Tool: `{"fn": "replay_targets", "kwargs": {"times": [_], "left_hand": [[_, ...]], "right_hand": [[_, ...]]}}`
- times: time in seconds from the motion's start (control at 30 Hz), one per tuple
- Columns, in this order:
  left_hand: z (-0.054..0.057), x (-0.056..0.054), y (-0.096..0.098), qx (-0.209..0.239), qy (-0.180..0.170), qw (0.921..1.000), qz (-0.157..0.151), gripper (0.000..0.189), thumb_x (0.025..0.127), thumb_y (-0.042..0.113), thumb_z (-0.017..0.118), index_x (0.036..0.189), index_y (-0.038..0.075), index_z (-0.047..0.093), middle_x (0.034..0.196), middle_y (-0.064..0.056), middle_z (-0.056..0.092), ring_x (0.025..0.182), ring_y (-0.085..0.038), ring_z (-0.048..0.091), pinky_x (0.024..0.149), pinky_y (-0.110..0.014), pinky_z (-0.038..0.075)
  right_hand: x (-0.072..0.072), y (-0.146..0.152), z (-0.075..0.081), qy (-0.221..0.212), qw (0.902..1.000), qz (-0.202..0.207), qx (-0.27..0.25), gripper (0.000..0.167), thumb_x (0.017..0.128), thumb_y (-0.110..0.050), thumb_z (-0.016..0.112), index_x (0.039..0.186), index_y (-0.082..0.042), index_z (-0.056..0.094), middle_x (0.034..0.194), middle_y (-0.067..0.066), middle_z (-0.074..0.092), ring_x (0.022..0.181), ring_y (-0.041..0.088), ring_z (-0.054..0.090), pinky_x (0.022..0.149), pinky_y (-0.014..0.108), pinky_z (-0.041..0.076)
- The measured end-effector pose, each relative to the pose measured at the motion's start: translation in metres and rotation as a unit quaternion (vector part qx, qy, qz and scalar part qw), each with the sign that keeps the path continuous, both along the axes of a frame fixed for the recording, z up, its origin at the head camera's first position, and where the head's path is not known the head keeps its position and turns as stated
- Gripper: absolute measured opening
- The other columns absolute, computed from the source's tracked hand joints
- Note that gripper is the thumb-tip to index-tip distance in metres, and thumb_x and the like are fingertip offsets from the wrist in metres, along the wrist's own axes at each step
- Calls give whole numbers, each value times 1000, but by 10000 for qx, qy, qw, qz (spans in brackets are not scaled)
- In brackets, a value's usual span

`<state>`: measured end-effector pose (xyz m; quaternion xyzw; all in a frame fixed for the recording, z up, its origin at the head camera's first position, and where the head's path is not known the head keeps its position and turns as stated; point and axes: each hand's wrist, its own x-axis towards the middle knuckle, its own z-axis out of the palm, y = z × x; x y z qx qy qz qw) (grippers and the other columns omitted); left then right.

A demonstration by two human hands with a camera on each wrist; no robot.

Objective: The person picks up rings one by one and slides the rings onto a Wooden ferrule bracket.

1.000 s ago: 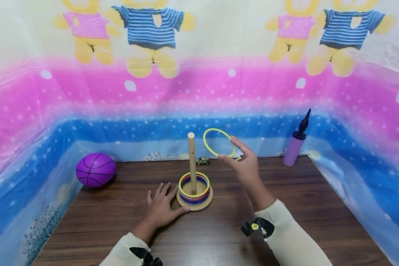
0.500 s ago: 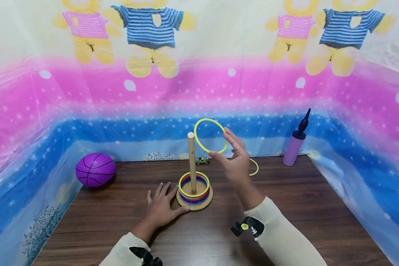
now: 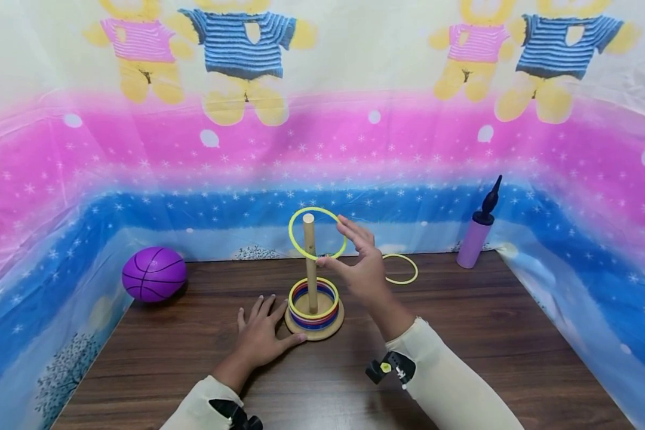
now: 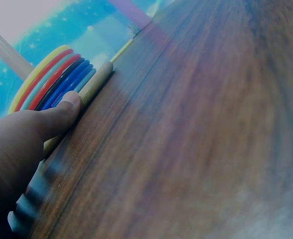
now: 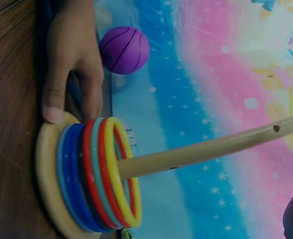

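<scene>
A wooden post [image 3: 311,272] rises from a round wooden base [image 3: 335,329], tilted only by the camera angle in the right wrist view. Stacked around its foot are several coloured rings [image 5: 89,174], blue lowest and yellow on top. My left hand [image 3: 260,340] lies with fingers spread on the table, its thumb [image 4: 69,102] on the base's edge and its index finger close beside the base. Up at the post's tip, my right hand [image 3: 361,269] pinches a yellow ring [image 3: 291,230] between thumb and fingers. In the head view the ring encircles the tip.
Another yellow ring [image 3: 416,270] lies on the brown table [image 3: 494,334] right of the post. A purple ball [image 3: 154,275] sits at left, and a lilac hand pump [image 3: 474,243] stands at back right. A printed cloth [image 3: 236,209] walls the back and sides.
My right hand has carried the yellow ring leftward from beside the post to around its tip, uncovering the ring on the table. My left hand has stayed put.
</scene>
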<state>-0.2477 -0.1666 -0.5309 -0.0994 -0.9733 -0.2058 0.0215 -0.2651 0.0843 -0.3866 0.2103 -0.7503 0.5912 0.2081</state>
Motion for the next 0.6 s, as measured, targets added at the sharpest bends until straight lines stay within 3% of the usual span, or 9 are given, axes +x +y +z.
{"fn": "replay_targets", "kwargs": {"times": [0.23,0.4,0.6], "left_hand": [[0,0,-1,1,-27,10000,-10,104,88,86,68,168,23,47,177,-19,37,168,-49,22,125,-87,8],[0,-1,-1,-39,-21,10000,9,105,87,87,67,169,24,46,177,-19,36,168,-49,22,125,-87,8],[0,0,0,-53,-14,10000,18,105,87,87,67,168,24,47,176,-19,37,168,-49,23,125,-86,9]], "right_hand": [[1,-3,-18,-470,9985,77,272,82,86,-27,96,159,-15,60,169,-8,52,165,27,31,132,64,29],[2,-5,-32,-580,9977,31,339,82,84,-26,98,157,-16,62,168,-8,54,164,27,34,133,64,28],[4,-4,-44,-763,9964,95,346,79,86,-23,96,157,-14,62,169,-3,53,167,31,28,133,69,24]]}}
